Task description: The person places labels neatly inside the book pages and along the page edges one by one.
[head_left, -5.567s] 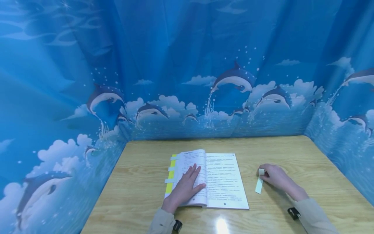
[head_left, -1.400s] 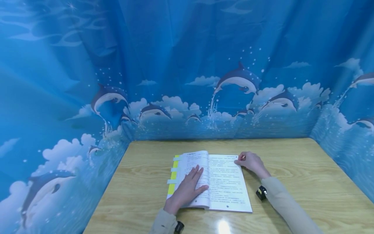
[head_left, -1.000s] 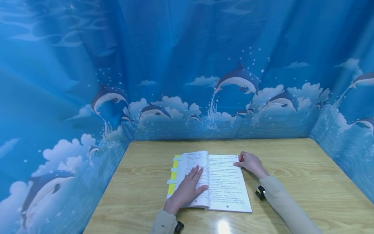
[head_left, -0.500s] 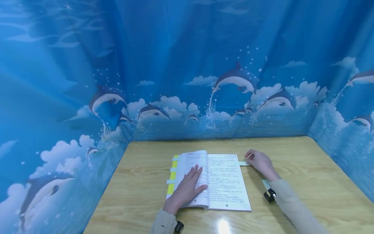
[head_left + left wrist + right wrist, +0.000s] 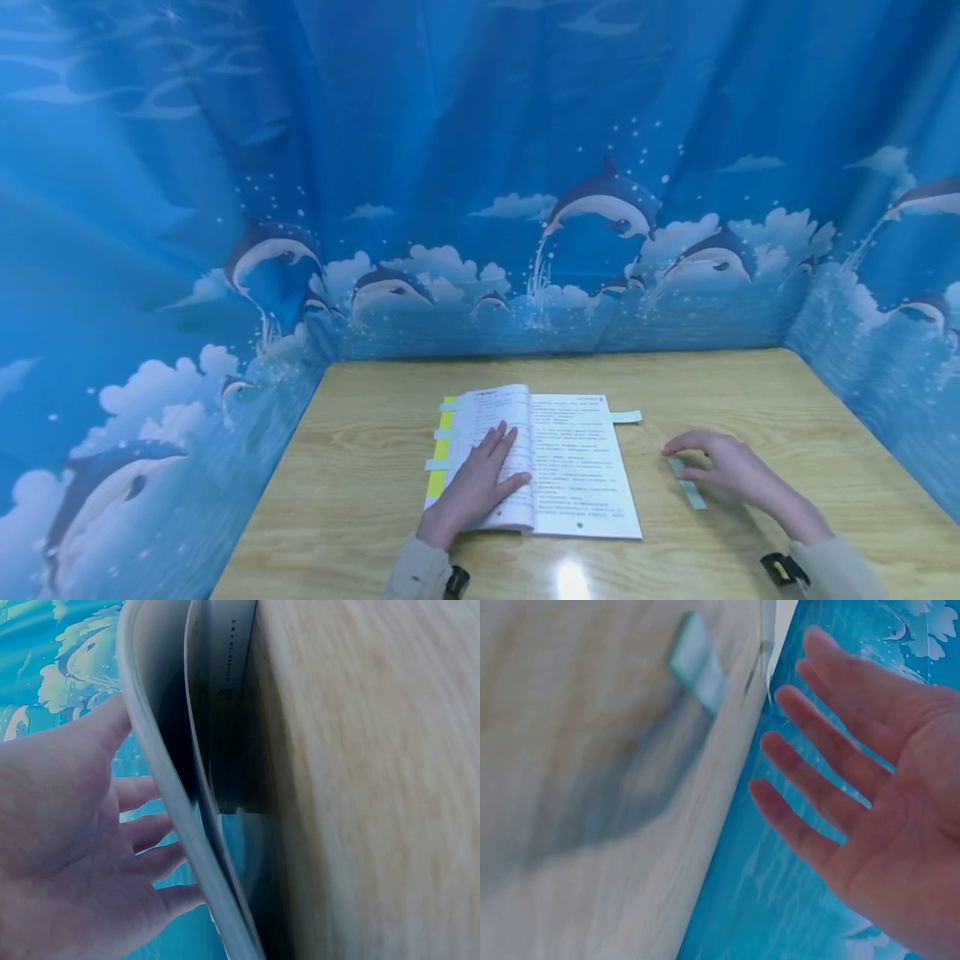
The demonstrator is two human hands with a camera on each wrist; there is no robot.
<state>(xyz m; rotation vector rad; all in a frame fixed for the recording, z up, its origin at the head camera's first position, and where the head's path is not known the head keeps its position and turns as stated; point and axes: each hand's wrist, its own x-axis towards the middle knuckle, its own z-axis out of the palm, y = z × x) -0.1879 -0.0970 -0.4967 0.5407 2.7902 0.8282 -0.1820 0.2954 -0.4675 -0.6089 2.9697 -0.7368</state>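
Observation:
An open book (image 5: 576, 471) lies on the table with lines of print on its pages. My left hand (image 5: 477, 485) rests spread on the left-hand pages; the left wrist view shows its straight fingers (image 5: 161, 861) along the book's curved page edges (image 5: 176, 787). From the right page's upper outer edge sticks out a pale sticky flag (image 5: 628, 417). Right of the book lies a pale green strip of sticky flags (image 5: 693, 493). My right hand (image 5: 738, 479) hovers over this strip (image 5: 697, 664), thumb and fingers parted, holding nothing that I can see.
Several pale flags (image 5: 442, 434) stick out over a yellow strip (image 5: 437, 482) along the book's left edge. The wooden table (image 5: 360, 467) reaches back to a blue dolphin-print curtain (image 5: 450, 167). Black wrist cameras (image 5: 783, 569) sit at both cuffs.
My right hand has let go of the flag at the right page's edge and moved right and nearer, over the green strip. The flag stays on the page. My left hand has not moved.

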